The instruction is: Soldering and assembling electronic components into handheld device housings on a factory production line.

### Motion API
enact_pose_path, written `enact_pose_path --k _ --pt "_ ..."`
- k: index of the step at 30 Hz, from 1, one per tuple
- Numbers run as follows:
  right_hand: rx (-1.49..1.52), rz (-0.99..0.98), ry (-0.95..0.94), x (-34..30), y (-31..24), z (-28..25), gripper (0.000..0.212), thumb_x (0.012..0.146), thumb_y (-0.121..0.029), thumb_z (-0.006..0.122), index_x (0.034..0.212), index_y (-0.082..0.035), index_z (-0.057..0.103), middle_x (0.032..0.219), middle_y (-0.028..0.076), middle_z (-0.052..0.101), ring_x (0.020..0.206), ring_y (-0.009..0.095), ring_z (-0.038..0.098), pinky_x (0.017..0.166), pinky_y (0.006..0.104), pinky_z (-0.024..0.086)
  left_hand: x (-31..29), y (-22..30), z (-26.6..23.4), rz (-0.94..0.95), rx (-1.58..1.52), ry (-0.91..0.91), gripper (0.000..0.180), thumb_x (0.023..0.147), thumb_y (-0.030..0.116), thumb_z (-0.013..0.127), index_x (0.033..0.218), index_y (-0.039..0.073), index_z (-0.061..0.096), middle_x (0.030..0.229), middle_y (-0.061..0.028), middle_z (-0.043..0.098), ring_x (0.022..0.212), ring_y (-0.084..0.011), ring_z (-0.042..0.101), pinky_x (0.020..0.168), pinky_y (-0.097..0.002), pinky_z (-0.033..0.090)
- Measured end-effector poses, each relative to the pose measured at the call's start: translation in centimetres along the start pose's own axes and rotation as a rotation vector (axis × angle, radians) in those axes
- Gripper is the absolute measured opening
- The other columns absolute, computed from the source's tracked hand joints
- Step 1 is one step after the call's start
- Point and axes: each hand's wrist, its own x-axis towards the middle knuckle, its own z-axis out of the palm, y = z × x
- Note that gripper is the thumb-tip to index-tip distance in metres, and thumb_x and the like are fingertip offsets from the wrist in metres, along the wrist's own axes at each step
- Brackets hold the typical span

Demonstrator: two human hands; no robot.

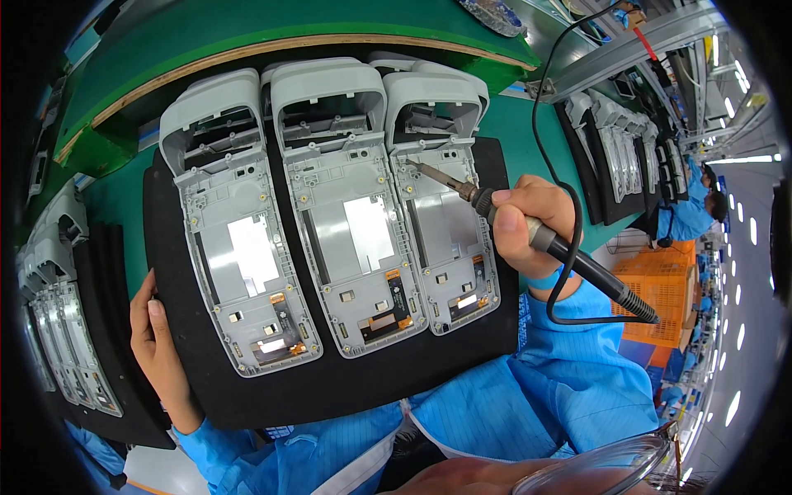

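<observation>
A soldering iron [569,257] is gripped in my right hand [535,223]. Its metal tip points left and down, at the upper left of the rightmost grey plastic housing [441,177]; whether it touches cannot be made out. Beside that one lie a middle housing [330,223] and a left housing [216,216], each with a shiny metal plate, small screw posts and a dark flex circuit near its lower end. All three rest on a black board [186,330]. My left hand [158,355] holds the board's left edge, thumb and fingers at the rim.
A black cord [536,124] loops from above around my right hand to the iron. Behind the housings stands a green shelf [330,21] with a wooden edge. More housings lie on boards at left [70,330] and far right [615,153]. Orange crates [652,280] stand beyond my right arm.
</observation>
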Motion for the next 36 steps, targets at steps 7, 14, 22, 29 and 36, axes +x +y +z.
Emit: enact_pose_path --k 7,14,22,29,36 --pt "0.047 0.006 0.154 -0.7 -0.3 -0.7 0.017 0.072 -0.012 0.061 0.083 -0.001 0.053 0.062 0.008 0.054 0.049 0.014 0.05 0.044 0.0252 0.039 0.1 0.4 0.1 0.014 0.002 0.013 0.033 0.088 0.022 0.042 0.11 -0.001 0.051 0.109 -0.0114 0.052 0.101 -0.0175 0.048 0.089 -0.0271 0.033" --pt "0.419 0.564 0.293 1.5 -3.3 -1.5 0.048 0.087 -0.043 0.026 0.094 0.0 0.046 0.043 0.0 0.036 0.036 0.007 0.03 0.038 0.019 0.025 -0.1 0.0 -0.1 0.002 -0.065 0.023 0.032 0.087 0.022 0.044 0.109 0.0 0.053 0.105 -0.0108 0.054 0.096 -0.0164 0.05 0.086 -0.0257 0.035" --pt "0.421 0.636 0.202 3.9 -5.2 1.4 0.019 0.085 -0.024 0.046 0.078 -0.006 0.045 0.054 0.002 0.044 0.04 0.006 0.036 0.035 0.0188 0.027 -0.1 0.1 0.0 0.002 -0.144 0.028 0.029 0.086 0.019 0.046 0.107 0.0 0.054 0.104 -0.0101 0.055 0.095 -0.0158 0.05 0.084 -0.0248 0.036" --pt "0.336 0.63 0.047 4.1 -5.1 3.8 0.018 0.08 -0.021 0.055 0.078 -0.005 0.048 0.059 -0.001 0.05 0.051 0.004 0.045 0.046 0.018 0.034 -0.2 0.3 -0.2 -0.004 -0.102 0.041 0.028 0.086 0.019 0.047 0.106 0.001 0.054 0.101 -0.0095 0.054 0.093 -0.0164 0.05 0.083 -0.025 0.037" --pt "0.235 0.349 -0.039 4.1 -5.4 5.0 0.012 0.078 -0.01 0.058 0.079 -0.002 0.048 0.064 0.002 0.054 0.055 0.005 0.048 0.05 0.0203 0.039 -0.1 0.0 -0.2 0.003 -0.098 0.042 0.029 0.085 0.02 0.048 0.106 0.001 0.054 0.101 -0.0098 0.054 0.092 -0.0167 0.05 0.081 -0.0253 0.037"
